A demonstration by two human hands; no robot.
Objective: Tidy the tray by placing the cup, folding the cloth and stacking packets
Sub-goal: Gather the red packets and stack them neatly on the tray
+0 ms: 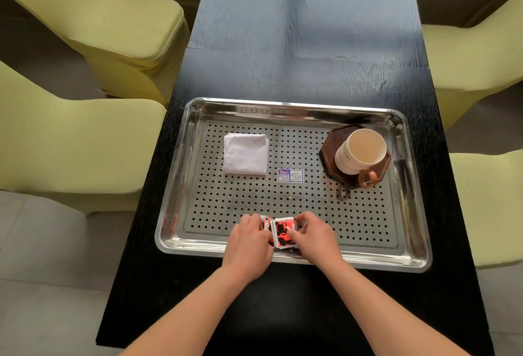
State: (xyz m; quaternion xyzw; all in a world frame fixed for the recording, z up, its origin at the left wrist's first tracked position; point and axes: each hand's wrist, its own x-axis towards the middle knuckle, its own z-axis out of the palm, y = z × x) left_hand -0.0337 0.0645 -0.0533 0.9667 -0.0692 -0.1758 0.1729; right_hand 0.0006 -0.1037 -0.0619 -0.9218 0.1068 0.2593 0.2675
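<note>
Packets [281, 231]: at the tray's [285, 106] near edge, between both hands.
Left hand [249, 242]: fingers curled on the packets' left side.
Right hand [314, 235]: pinches their right side.

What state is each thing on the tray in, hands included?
tray: flat on the table
cup: upright on the coaster
coaster: flat, tray's far right
cloth: folded square, flat on tray
packets: bunched near tray's front rim, between both hands
left hand: holds the packets
right hand: pinches the packets
</note>
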